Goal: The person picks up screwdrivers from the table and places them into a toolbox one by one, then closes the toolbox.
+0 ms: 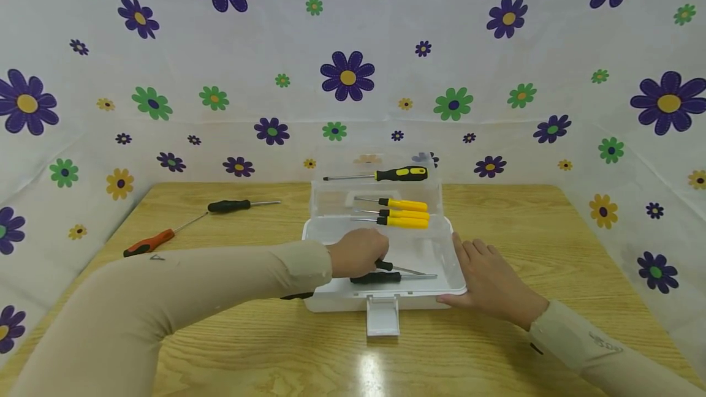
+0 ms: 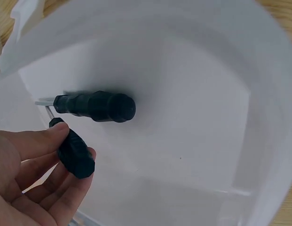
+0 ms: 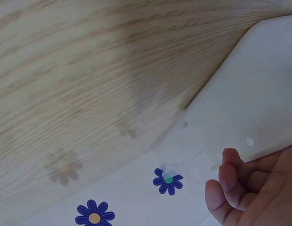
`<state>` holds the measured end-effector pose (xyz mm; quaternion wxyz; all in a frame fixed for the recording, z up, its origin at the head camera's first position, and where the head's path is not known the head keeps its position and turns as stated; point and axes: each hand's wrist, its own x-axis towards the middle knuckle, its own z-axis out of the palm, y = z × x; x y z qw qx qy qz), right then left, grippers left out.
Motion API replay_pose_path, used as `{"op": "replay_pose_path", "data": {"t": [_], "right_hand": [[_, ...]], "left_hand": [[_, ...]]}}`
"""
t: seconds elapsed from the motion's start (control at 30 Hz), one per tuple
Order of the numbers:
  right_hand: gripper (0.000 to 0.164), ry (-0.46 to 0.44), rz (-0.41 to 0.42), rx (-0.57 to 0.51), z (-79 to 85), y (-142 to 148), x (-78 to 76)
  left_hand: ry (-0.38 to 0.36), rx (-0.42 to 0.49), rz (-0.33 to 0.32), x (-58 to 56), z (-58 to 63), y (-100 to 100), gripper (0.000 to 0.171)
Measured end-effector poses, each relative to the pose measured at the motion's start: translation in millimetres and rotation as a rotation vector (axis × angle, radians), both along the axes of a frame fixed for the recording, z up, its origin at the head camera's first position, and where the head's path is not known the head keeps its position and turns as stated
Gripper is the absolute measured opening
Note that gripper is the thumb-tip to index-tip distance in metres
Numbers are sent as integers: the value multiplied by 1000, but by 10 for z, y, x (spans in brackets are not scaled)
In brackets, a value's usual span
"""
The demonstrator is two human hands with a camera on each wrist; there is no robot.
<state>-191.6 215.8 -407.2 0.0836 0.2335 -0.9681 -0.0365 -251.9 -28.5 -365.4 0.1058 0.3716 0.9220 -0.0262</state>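
Note:
Inside a white plastic toolbox (image 1: 336, 304), my left hand (image 1: 358, 253) pinches a small screwdriver (image 2: 75, 150) by its black handle, thumb on one side and fingers on the other. Its thin shaft slants down toward the shaft of a second black-handled screwdriver (image 2: 94, 106), which lies on the box floor along the front wall. My right hand (image 1: 491, 277) rests against the box's right end, fingers along the side wall and thumb by the front corner. Its loosely bent fingertips (image 3: 230, 155) show beside the white wall in the right wrist view.
The clear lid (image 1: 322, 198) stands open behind; several yellow-handled screwdrivers (image 1: 408, 214) and a larger black-and-yellow screwdriver (image 1: 401, 174) overlap it. On the table's left lie a red-and-black screwdriver (image 1: 150, 242) and a black one (image 1: 228, 206). A white latch (image 1: 383, 317) hangs off the front.

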Motion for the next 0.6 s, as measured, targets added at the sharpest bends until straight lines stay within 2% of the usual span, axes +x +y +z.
{"op": "replay_pose_path", "data": {"t": [0.23, 0.43, 0.6], "right_hand": [[109, 1, 0, 0, 9, -2, 1], [109, 13, 8, -1, 7, 6, 4], [109, 4, 3, -8, -2, 4, 0]], "left_hand": [[-10, -57, 15, -19, -53, 12, 5], [-4, -54, 7, -62, -164, -3, 4], [-9, -55, -8, -66, -204, -19, 8]]}}
